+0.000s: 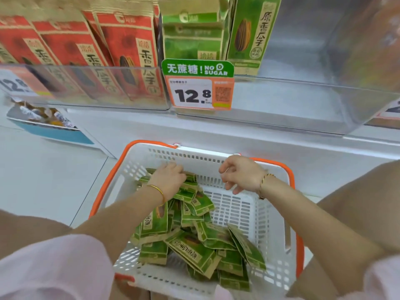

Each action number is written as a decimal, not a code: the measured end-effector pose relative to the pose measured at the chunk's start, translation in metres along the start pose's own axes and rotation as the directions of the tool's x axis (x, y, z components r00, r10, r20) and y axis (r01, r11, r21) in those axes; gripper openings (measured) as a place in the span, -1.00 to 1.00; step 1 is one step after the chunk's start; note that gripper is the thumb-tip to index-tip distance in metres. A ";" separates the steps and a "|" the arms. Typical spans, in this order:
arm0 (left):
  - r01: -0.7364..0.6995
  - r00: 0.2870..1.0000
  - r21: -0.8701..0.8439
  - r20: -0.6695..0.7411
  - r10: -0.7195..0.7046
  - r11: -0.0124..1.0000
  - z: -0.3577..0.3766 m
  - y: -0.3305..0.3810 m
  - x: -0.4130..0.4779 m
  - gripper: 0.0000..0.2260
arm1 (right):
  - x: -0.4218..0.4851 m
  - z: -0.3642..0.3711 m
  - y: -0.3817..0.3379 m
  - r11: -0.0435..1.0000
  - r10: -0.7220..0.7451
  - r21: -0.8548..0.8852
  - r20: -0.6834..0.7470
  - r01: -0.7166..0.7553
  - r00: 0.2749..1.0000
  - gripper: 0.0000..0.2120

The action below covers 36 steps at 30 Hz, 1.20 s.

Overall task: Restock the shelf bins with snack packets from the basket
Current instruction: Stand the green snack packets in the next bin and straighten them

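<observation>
Head view showed green packets [194,252] heaped in the basket [238,208], below the half-empty bin [281,105]. Left grip [171,180] rested on the far packets, closure unclear; right grip [240,176] hovered slack and empty. Squaring several packets together before lifting seemed wise.

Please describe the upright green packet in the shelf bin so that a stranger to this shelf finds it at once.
Above the white basket runs a row of clear shelf bins, with a 12.8 price label headed NO SUGAR. The upright green packet stands just above and right of that label. Its neighbours are red packets or stacked green ones; only it shows a striped seed on green.
</observation>
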State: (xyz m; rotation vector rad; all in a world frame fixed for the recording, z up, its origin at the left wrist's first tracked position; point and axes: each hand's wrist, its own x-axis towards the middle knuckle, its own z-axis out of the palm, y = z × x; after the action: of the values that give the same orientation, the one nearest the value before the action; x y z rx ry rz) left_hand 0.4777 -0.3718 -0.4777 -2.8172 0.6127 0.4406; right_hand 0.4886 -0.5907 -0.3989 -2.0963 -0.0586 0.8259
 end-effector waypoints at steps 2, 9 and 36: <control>0.029 0.998 -0.010 0.057 -0.029 1.000 0.016 0.004 0.005 -0.71 | 0.005 -0.001 0.000 1.000 0.005 0.024 0.006 -0.005 1.000 -0.91; 0.075 0.995 -0.051 0.072 -0.071 0.996 0.034 0.016 0.016 -0.61 | 0.012 -0.003 0.005 0.999 0.026 0.043 0.003 -0.026 1.000 -0.89; -0.163 0.980 -0.952 -0.126 0.156 0.257 -0.174 0.013 -0.027 -0.82 | -0.042 -0.022 -0.005 0.768 -0.198 0.640 0.211 0.018 0.957 -0.59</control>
State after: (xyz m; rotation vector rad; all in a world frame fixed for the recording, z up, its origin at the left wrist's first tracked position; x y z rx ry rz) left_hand 0.4905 -0.4217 -0.3093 -3.9251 0.8366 1.2288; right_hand 0.4698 -0.6170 -0.3633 -1.3197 -0.0379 0.9001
